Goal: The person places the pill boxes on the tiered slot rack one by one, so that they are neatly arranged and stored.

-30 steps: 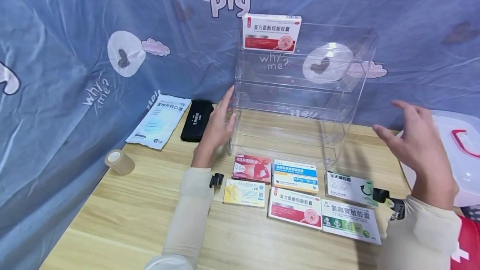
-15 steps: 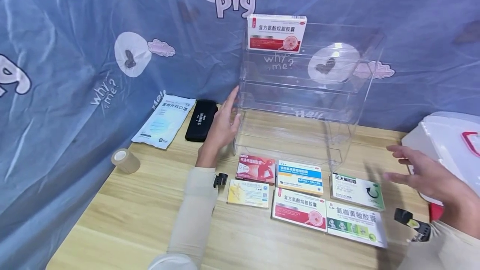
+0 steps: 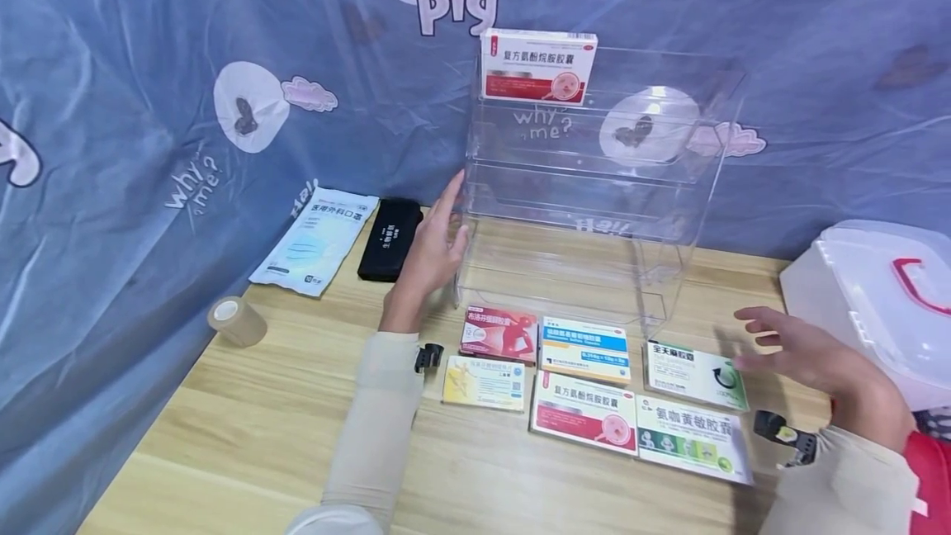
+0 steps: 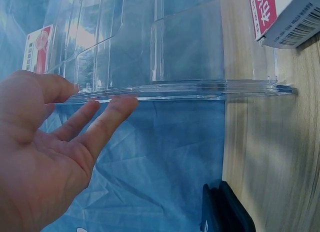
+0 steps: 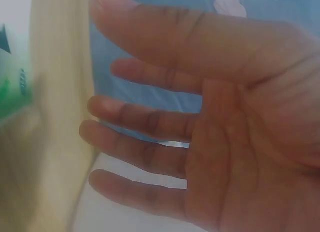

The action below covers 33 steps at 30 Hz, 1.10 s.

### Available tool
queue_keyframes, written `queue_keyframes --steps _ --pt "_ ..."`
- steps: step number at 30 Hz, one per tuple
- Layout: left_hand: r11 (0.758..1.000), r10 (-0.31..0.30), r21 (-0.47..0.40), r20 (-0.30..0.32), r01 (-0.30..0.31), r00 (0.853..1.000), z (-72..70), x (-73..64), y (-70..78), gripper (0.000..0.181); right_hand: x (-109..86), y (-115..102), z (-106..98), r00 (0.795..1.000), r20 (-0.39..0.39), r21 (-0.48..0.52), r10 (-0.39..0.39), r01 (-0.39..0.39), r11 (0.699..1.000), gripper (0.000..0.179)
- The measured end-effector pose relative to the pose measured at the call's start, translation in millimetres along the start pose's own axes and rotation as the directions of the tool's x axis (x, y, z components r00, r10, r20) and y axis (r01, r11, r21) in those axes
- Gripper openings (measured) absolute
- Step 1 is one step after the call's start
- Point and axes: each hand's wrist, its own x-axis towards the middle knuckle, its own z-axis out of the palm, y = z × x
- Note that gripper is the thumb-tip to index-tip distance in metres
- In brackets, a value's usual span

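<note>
A clear acrylic tiered rack (image 3: 579,196) stands at the back, with a red-and-white medicine box (image 3: 538,68) on its top tier at the left. My left hand (image 3: 431,258) rests against the rack's left side panel, fingers fairly straight; in the left wrist view the fingertips (image 4: 122,102) meet the panel's edge. My right hand (image 3: 806,357) hovers with spread fingers beside a green-and-white medicine box (image 3: 694,376), thumb tip overlapping its right end in the head view. Its palm holds nothing in the right wrist view, where that box (image 5: 12,76) shows at the left edge.
More medicine boxes lie before the rack: red (image 3: 498,333), blue-and-white (image 3: 585,349), yellow (image 3: 484,384), red-and-white (image 3: 584,411), green-striped (image 3: 694,440). A mask packet (image 3: 315,242), black case (image 3: 390,238) and tape roll (image 3: 238,320) are left; a white lidded box (image 3: 854,304) is right.
My right hand has come down from beside the rack, swung out to the right, then moved back left toward the green-and-white box. The left hand has stayed at the rack's side.
</note>
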Motion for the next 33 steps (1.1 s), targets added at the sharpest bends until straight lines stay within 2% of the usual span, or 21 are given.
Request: queue_keyframes --steps 9,17,23,30,33 --pt "1.0 0.014 0.008 0.001 -0.014 1.0 1.5 -1.3 -0.2 0.081 18.2 -3.4 10.7 0.994 0.105 0.014 0.024 -0.026 1.0 0.074" --pt "1.0 0.008 0.024 0.003 -0.008 1.0 -0.9 -1.0 0.6 0.082 31.7 -12.4 16.0 0.988 0.145 0.008 0.052 -0.054 0.999 0.08" --pt "1.0 0.002 0.026 0.002 -0.002 1.0 -1.2 -0.3 1.2 0.082 37.1 -18.5 17.1 0.982 0.185 0.04 0.043 -0.051 0.998 0.081" --pt "1.0 -0.002 0.024 0.002 0.002 1.0 -0.8 -0.5 0.8 0.082 34.9 -16.8 18.1 0.981 0.194 0.043 0.007 -0.016 0.999 0.066" --pt "1.0 0.006 0.023 0.0 -0.006 1.0 -0.5 -0.3 0.4 0.082 30.5 -12.4 16.8 0.977 0.212 0.035 0.019 -0.027 0.999 0.058"
